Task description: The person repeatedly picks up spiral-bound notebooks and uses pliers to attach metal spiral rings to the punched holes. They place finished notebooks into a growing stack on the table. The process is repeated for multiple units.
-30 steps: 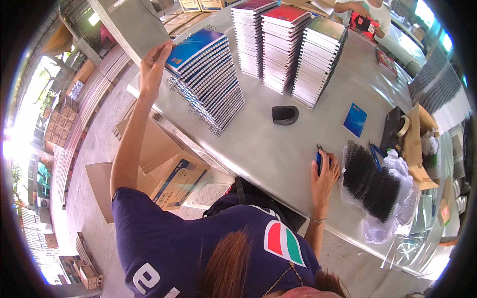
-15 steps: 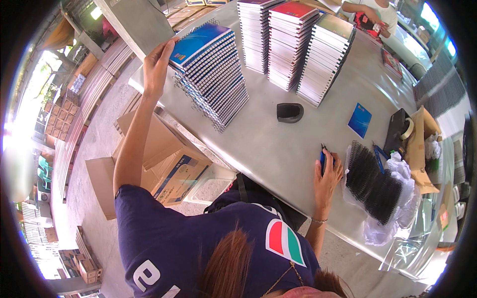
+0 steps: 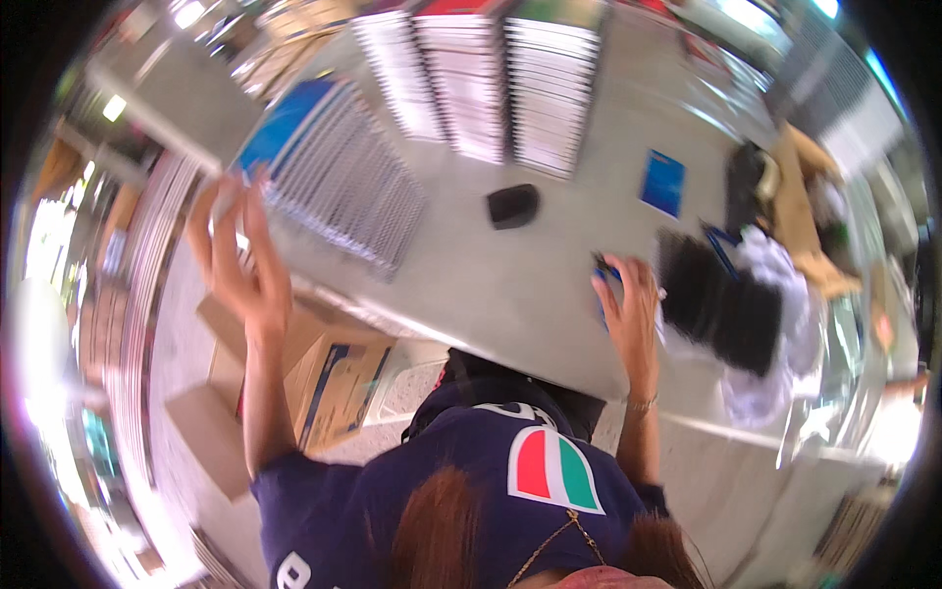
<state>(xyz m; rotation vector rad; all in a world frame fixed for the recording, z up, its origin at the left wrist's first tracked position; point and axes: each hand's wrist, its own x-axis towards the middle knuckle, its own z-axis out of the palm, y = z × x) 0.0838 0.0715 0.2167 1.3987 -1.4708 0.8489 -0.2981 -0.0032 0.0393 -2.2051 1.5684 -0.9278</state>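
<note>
My left hand [image 3: 240, 257] is raised at the near left side of a tall stack of spiral notebooks [image 3: 343, 187] with a blue cover on top. Its fingers are spread and blurred, with nothing visible in them. Over the table's near edge, my right hand [image 3: 634, 304] is closed round a small blue-handled tool [image 3: 602, 269] with a dark tip; its exact kind is mostly hidden. Beside that hand lies a bundle of black wire coils [image 3: 721, 299] on crumpled white wrapping [image 3: 770, 378]. Farther back is a single blue notebook cover [image 3: 663, 183].
Three more notebook stacks, including a red-topped one [image 3: 461, 88], stand at the back of the grey table [image 3: 491, 280]. A black curved object [image 3: 513, 206] lies mid-table. Another blue-handled tool [image 3: 721, 245] rests by the coils. An open cardboard box [image 3: 339, 388] sits below the left edge.
My left hand has come off the top of the blue notebook stack and drawn back toward me, fingers spreading. The whole view has swung. My right hand still holds the blue-handled tool.
</note>
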